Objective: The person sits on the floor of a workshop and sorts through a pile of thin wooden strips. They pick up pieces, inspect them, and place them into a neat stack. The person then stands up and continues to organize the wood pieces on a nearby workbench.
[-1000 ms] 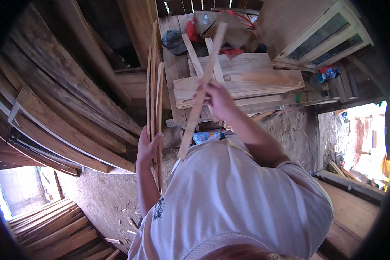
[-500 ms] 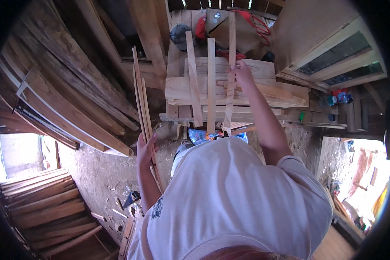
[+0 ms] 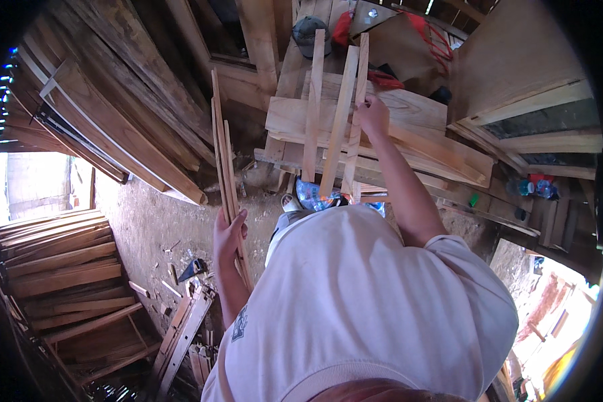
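My left hand (image 3: 229,231) is closed around a few thin wooden strips (image 3: 226,161) that stand nearly upright to the left of the bench. With my right hand (image 3: 372,115) I pinch the rightmost of three strips lying across stacked planks, a pale wooden strip (image 3: 358,137). Its upper part lies close against the middle strip (image 3: 340,120), which leans to the right at its far end. Farther left rests another strip (image 3: 313,114), apart from these two. Beneath them are wide, light-coloured planks (image 3: 285,115) on the bench.
A dark cap (image 3: 309,37) and a red tool (image 3: 386,79) are at the bench's far side. Long boards (image 3: 107,127) lean at the left, with stacked wood (image 3: 67,268) below them. A glazed wooden frame (image 3: 549,144) stands at right. Wood scraps and a handsaw (image 3: 193,269) lie on the floor.
The view has turned a little. My right hand has brought its strip leftward, close to the middle strip, which is now more slanted. My left hand keeps its hold on the strips.
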The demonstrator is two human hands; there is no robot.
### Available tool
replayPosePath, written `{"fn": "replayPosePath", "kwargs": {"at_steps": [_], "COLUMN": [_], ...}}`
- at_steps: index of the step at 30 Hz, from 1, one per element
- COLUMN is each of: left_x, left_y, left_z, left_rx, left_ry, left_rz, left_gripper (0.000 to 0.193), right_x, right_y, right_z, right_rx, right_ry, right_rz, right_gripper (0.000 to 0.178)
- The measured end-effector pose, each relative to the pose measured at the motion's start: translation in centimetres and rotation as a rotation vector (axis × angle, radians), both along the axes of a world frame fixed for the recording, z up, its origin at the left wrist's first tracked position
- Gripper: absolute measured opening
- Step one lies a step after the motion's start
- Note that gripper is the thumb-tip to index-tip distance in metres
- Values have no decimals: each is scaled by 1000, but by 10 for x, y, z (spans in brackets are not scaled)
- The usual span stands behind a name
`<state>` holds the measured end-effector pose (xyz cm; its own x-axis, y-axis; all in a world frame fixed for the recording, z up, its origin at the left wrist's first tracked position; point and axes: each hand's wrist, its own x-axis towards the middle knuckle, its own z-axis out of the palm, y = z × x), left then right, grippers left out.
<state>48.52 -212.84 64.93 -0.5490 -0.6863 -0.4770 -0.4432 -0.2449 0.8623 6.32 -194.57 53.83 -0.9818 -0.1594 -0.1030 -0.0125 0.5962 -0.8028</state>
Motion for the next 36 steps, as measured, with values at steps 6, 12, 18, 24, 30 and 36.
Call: {"fn": "replayPosePath", "kwargs": {"at_steps": [6, 12, 18, 24, 30, 36], "left_x": [3, 2, 3, 0, 9, 22], "left_y": [-3, -15, -30, -36, -44, -47], "left_z": [-2, -5, -9, 0, -2, 3], "left_rx": [-2, 11, 32, 10, 12, 30], "left_ry": [0, -44, 10, -18, -30, 5], "left_rz": [2, 3, -34, -44, -41, -1], "left_gripper": [30, 30, 30, 30, 30, 30], "right_x": [9, 20, 19, 16, 7, 16], "right_y": [-5, -6, -8, -23, -97, -120], "right_z": [3, 7, -6, 22, 28, 26], "right_rx": [40, 21, 73, -52, -5, 147], "right_ry": [-9, -36, 27, 67, 101, 137], "right_rz": [-17, -31, -63, -15, 50, 91], "right_gripper": [27, 28, 28, 30, 35, 30]}}
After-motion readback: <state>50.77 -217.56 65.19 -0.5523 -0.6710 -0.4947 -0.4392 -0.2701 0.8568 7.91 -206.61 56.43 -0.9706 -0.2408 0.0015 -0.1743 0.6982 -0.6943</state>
